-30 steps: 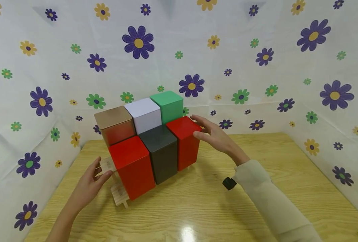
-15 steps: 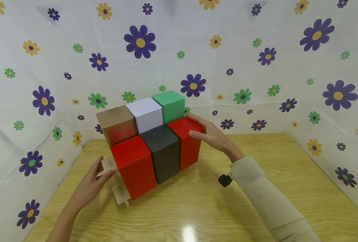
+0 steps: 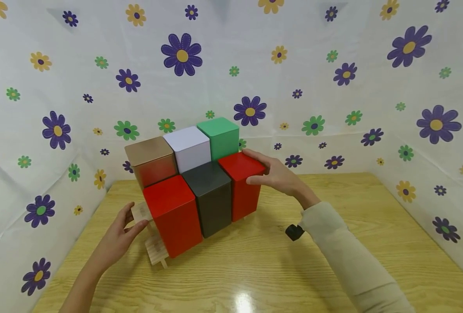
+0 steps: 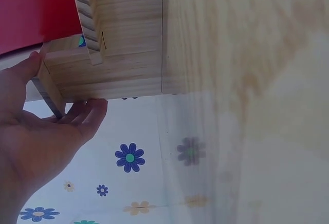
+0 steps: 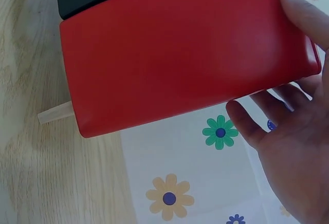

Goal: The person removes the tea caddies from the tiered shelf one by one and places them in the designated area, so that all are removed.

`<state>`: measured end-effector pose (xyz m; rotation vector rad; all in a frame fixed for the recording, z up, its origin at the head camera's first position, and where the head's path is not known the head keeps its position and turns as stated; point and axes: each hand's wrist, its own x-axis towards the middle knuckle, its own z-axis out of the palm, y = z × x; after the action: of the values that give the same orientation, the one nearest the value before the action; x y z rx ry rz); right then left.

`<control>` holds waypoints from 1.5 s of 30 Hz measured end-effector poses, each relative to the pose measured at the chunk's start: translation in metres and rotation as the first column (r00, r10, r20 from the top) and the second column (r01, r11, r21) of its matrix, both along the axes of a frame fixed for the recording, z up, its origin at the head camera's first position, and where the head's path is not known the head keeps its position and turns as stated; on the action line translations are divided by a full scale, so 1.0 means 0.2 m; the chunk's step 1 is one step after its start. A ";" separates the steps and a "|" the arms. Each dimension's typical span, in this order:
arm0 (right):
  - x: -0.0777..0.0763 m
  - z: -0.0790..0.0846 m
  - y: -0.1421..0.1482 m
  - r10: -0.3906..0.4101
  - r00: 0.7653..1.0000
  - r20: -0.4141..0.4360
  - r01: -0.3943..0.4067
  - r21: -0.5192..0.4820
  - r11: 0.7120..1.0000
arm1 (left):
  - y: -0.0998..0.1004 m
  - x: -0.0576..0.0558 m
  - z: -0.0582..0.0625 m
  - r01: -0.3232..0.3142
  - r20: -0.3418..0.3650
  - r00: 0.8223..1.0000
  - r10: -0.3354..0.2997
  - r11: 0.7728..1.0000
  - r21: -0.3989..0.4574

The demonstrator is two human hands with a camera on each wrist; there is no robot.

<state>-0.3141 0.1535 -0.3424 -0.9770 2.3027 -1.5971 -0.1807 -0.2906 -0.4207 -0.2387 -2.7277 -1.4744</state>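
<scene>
A two-step wooden rack (image 3: 156, 251) bears several tall box-shaped tins. Its front row has a red tin (image 3: 178, 226) at left, a black tin (image 3: 215, 208) in the middle and a red tin (image 3: 244, 195) at right. My left hand (image 3: 114, 241) pinches the left end of the rack's upper shelf, thumb on the front and fingers behind, as the left wrist view shows. My right hand (image 3: 282, 177) grips the top of the right red tin. Its thumb lies on the front face; the other fingers reach round the side and back, partly hidden.
On the upper step stand a brown tin (image 3: 149, 156), a white tin (image 3: 188, 145) and a green tin (image 3: 219, 134). The wooden table (image 3: 325, 217) meets flower-patterned cloth walls (image 3: 216, 95) at the back and sides. A black wrist device (image 3: 294, 232) hangs by the right sleeve.
My right hand has closed in on the right red tin, its thumb shifting down from the top edge onto the front face. That tin has shifted slightly; my left hand keeps its hold on the rack.
</scene>
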 end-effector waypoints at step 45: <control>0.14 -0.07 0.65 -0.409 0.911 0.050 0.411 -0.045 0.910 | 0.00 -0.01 0.00 0.047 -0.014 0.999 -0.046 0.998 0.052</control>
<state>-0.2854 0.2835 -0.3555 -0.4777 2.5725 -1.8147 -0.1817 -0.2911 -0.4201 -0.3102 -2.6874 -1.5477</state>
